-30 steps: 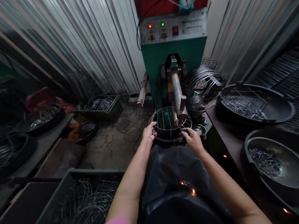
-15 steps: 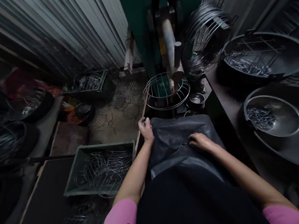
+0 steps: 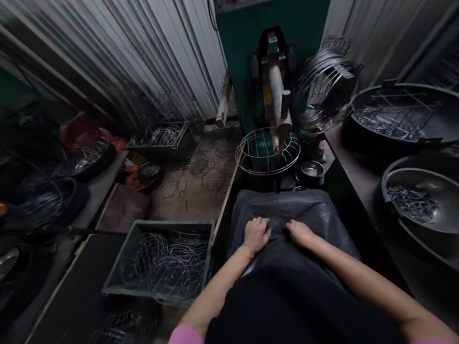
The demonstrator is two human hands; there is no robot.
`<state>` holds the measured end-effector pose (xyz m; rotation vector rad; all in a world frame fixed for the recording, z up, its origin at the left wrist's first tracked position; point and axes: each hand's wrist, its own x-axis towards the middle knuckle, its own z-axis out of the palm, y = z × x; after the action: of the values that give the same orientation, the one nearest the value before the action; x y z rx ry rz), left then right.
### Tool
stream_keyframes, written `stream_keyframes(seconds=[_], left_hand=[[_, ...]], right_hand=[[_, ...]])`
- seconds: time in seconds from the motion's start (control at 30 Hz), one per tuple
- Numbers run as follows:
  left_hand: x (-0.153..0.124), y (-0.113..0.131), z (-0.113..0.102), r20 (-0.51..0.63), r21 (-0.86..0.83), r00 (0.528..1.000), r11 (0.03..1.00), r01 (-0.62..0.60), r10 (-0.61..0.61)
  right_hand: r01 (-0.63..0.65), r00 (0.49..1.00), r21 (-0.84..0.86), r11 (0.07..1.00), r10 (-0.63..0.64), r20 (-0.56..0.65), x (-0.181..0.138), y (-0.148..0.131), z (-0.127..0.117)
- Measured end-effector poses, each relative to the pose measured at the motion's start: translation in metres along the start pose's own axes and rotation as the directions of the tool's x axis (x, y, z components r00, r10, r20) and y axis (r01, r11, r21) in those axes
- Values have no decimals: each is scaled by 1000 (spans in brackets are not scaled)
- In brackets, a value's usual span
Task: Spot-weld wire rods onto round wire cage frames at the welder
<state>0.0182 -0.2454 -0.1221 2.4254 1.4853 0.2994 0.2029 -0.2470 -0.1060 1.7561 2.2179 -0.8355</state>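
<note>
A dark, leather-like sheet [image 3: 296, 203] covers my lap, and both hands rest over it. My left hand [image 3: 258, 234] has its fingers bent and drawn in; what they hold, if anything, does not show. Facing it across a narrow gap, my right hand [image 3: 299, 233] is pinched at a few tiny dark metal pieces [image 3: 283, 230], too small to name. Ahead of the sheet, a round wire basket frame [image 3: 269, 171] sits at the rod-like arm [image 3: 277, 90] of a green machine [image 3: 238, 48].
To my left stands a green crate [image 3: 119, 262] of wire rings and grids. On the right, a metal bowl [image 3: 458, 216] holds short wire pieces inside a large pan [image 3: 414, 263]. Behind it is another pan [image 3: 451, 131] with wire parts. A wire coil [image 3: 322, 83] hangs beside the machine.
My left hand has come from the sheet's far left edge in toward my right hand. My right hand stays near the small metal pieces. The view has shifted, showing more of the machine.
</note>
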Motion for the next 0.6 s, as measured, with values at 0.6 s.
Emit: stream_keyframes(seconds=[0.6], left_hand=[[59, 25, 0, 400, -909, 887, 21, 416, -231]], right_hand=[[-192, 970, 975, 108, -133, 205, -20, 26, -12]])
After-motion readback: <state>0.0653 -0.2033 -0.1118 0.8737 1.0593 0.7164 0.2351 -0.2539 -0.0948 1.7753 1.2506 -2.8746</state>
